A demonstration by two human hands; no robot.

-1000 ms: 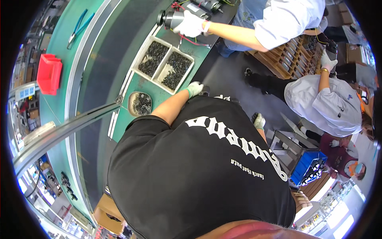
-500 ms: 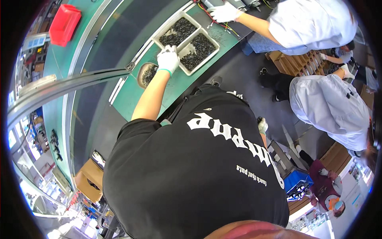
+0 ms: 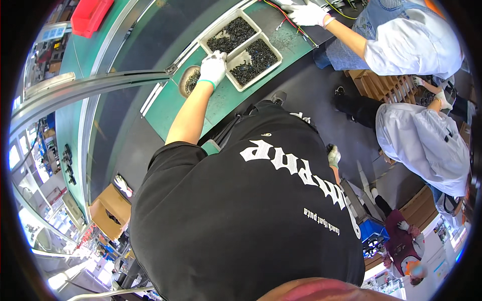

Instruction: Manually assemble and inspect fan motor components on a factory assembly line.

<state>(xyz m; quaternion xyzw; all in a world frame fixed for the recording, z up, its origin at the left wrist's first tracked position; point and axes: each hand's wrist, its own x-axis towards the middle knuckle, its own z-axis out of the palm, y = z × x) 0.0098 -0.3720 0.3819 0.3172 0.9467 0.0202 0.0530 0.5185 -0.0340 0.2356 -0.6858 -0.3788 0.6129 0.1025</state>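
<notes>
My left hand [image 3: 213, 69], in a white glove, is at the near-left side of two joined pale trays, where they meet. Its fingers are curled together; whatever they pinch is hidden. The farther tray [image 3: 219, 25] and the nearer tray [image 3: 261, 77] both hold heaps of small dark parts that look like screws. Just left of that hand stands a small oval metal bowl [image 3: 183, 86] with similar parts in it. My right hand [image 3: 334, 157], also gloved, hangs low at my right side, partly hidden by my shirt. It is closed around a dark piece too small to name.
A green worktop [image 3: 165, 118] carries the trays, beside a dark conveyor belt [image 3: 145, 60]. A metal rail [image 3: 115, 95] crosses above the belt. At the far right a co-worker's gloved hand [image 3: 307, 13] is by red and yellow wires. A cardboard box [image 3: 110, 210] is at left.
The whole view has shifted slightly. My left hand keeps its place beside the trays, fingers still curled. The co-worker's hand has moved a little to the right along the wires.
</notes>
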